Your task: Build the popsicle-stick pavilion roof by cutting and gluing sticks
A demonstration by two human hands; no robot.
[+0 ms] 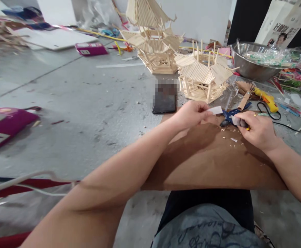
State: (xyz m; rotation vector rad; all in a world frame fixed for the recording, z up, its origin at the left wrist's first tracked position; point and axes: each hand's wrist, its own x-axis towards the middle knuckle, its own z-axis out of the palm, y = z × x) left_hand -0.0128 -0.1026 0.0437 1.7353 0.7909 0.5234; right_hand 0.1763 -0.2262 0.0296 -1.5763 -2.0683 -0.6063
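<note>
A short white strip (216, 110) is pinched between the fingertips of my left hand (193, 113), above the brown board. My right hand (260, 129) is closed around a small tool (240, 122) with a flat pale end, a dark grey body and a bit of yellow; the fingers hide much of it, and its kind is unclear. Between the hands lies a dark blue object (233, 112) with crossing arms, touching or just behind the pale end. Small pale scraps (233, 140) are scattered on the brown board (207, 165) below.
Two stick-built pavilion models (204, 74) stand behind the hands, with a black phone (164, 100) on their left. At right lie a yellow glue gun (268, 100) with its cord and a steel bowl (256, 67) of plastic wrap. Purple power strips (13, 124) sit at left.
</note>
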